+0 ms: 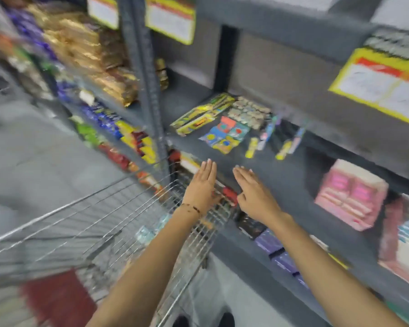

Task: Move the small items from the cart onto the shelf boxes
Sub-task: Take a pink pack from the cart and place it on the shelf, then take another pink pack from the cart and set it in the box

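The frame is blurred by motion. A wire shopping cart (85, 223) stands at lower left, against a grey metal shelf (265, 161). My left hand (202, 187) is stretched flat over the cart's far right corner, fingers together, holding nothing. My right hand (255, 194) is flat beside it, over the shelf's front edge, also empty. On the shelf beyond both hands lie small colourful packets (224, 134), yellow-green packs (203, 114), a grey blister card (248, 113) and several slim pen-like items (267, 140). Something pale (149, 230) shows through the cart's wires.
Snack packets (113, 128) fill the shelving on the left. Yellow price labels (170, 18) hang from upper shelf edges. A pink boxed item (350, 197) and purple packs (276, 251) sit on lower shelves at right. Grey floor lies at left.
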Demonstrator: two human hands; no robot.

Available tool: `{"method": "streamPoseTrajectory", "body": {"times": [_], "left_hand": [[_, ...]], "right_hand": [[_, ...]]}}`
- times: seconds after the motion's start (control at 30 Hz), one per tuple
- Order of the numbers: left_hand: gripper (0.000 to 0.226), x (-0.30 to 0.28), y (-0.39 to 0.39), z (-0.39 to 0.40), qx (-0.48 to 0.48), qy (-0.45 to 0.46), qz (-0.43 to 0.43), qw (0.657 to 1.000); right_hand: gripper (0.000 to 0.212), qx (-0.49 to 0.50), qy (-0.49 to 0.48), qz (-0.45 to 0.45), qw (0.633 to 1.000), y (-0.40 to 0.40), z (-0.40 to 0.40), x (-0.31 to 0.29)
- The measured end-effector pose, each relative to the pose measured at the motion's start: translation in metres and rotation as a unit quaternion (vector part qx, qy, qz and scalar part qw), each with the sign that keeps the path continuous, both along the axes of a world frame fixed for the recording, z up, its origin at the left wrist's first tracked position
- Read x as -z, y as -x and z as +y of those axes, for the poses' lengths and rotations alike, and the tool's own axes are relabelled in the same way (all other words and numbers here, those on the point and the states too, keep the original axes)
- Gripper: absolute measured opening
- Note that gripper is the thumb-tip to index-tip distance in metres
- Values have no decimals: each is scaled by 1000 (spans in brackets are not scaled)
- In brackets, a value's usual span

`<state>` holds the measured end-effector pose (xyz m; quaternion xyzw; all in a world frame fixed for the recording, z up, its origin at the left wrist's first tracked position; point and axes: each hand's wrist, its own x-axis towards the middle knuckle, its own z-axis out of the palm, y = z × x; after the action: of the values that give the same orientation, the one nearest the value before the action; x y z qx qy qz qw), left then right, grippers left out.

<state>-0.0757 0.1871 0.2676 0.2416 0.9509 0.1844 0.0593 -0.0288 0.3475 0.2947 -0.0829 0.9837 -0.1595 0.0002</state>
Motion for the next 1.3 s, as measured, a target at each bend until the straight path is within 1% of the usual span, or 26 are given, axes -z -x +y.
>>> {"method": "streamPoseTrajectory", "body": {"times": [0.03,0.13,0.23,0.3,0.4,0.5,0.53,0.6,0.7,0.77,0.87,0.93,1.0,1.1,1.2,1.27,1.3], "left_hand": [[88,9,-4,-18,-19,1,-9,1000],[87,54,-26,-95,-114,17,-62,991],[90,103,-52,-146,-178,27,-127,975],[96,138,-69,-170,-226,28,-183,956],[105,192,-88,-193,-283,27,-239,928],[115,243,-102,-202,-336,18,-269,902],[118,257,-104,-204,-355,14,-270,895],[122,284,-108,-205,-375,8,-278,884],[124,318,-111,-206,-398,-10,-296,868],[121,332,-112,-206,-403,1,-290,868],[115,344,-115,-204,-419,5,-261,870],[113,344,-115,-204,-432,-20,-265,862],[112,332,-112,-203,-428,-38,-263,863],[102,299,-104,-198,-392,-50,-242,886],[93,244,-85,-186,-318,-49,-220,921],[92,205,-74,-174,-270,-39,-207,939],[93,192,-71,-170,-258,-34,-204,944]], "right_hand": [[67,-19,-5,-7,1000,3,-15,8],[66,-111,-18,-59,992,18,-82,53],[68,-163,-40,-161,972,24,-126,101],[76,-217,-87,-230,945,31,-149,139],[79,-326,-190,-265,887,41,-175,196],[73,-408,-276,-254,832,47,-195,247],[69,-433,-292,-234,820,49,-199,261],[67,-462,-309,-202,806,51,-205,284],[78,-481,-326,-166,797,56,-202,316],[79,-498,-336,-145,786,61,-200,328],[83,-487,-321,-157,797,65,-199,335],[89,-471,-315,-177,805,66,-200,332],[97,-451,-294,-188,821,64,-200,319],[102,-436,-272,-182,838,60,-201,285],[103,-382,-234,-191,874,57,-186,235],[105,-338,-204,-194,898,51,-170,197],[107,-327,-194,-195,904,47,-165,185]]}}
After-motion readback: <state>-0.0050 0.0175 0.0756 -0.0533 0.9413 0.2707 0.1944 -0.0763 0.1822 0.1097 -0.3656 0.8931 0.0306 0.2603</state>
